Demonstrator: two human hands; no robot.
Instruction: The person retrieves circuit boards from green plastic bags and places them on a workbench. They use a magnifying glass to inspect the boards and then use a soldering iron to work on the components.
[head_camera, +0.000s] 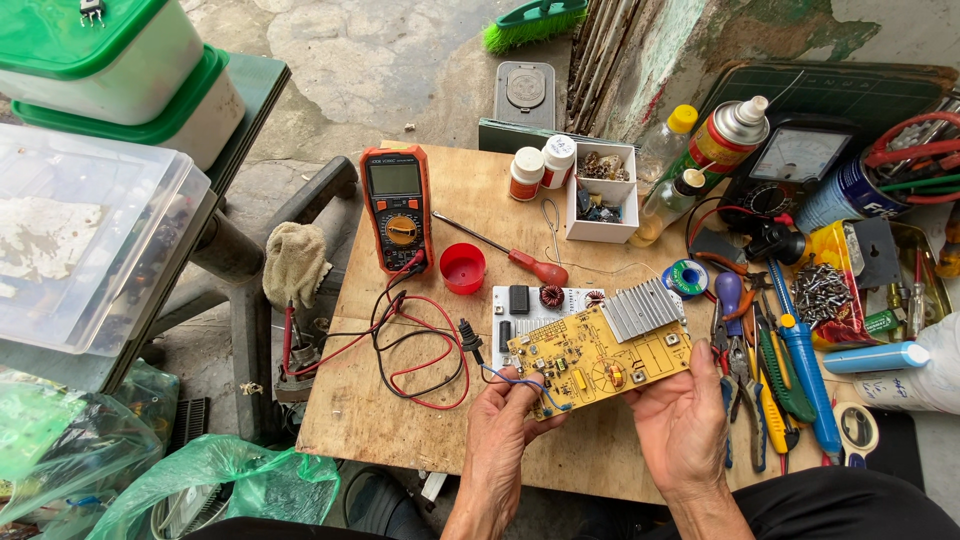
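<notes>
Both my hands hold up a yellow circuit board (590, 358) with a ribbed silver heat sink (643, 308) at its far right corner. My left hand (503, 425) pinches the board's near left edge, where blue wires hang. My right hand (680, 420) grips the near right edge from below. The board is tilted above a wooden table (400, 430). Under it lies a white circuit board (535, 303) with black parts and a copper coil.
An orange multimeter (398, 205) with red and black leads (420, 350) lies left. A red cap (462, 267), a red-handled screwdriver (520, 258) and a white parts box (602, 190) sit behind. Pliers and screwdrivers (775, 370) crowd the right, by spray cans and an analog meter (790, 160).
</notes>
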